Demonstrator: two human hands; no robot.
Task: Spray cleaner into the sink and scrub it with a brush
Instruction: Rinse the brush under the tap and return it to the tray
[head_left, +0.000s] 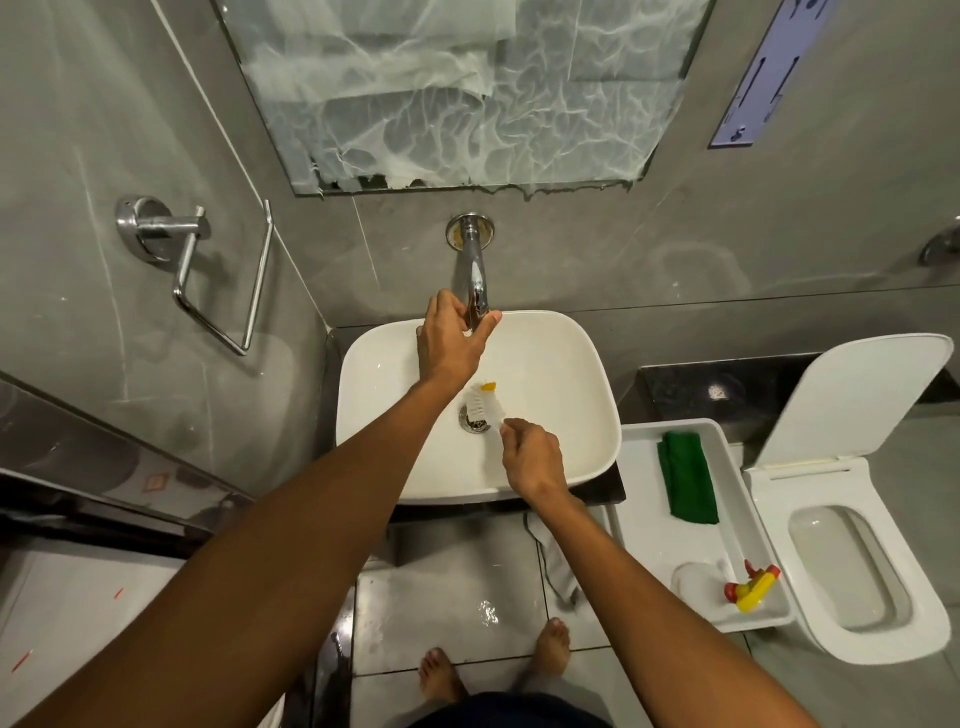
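The left hand (451, 340) has its grip closed around the tap (474, 275) above the white sink (566, 410). The right hand (532, 457) grips the brush (482, 404), its bristles over the drain (474, 423).

Grey tiled walls (78, 130) carry a streaked mirror (467, 88) and a chrome towel ring (218, 280), while a white toilet with raised lid (852, 545) stands on glossy grey floor tiles (447, 613).

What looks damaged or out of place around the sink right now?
The mirror above the tap is covered in a wrinkled film that is torn and ragged along its bottom edge. There is also a small wet patch on the floor tiles below the sink.
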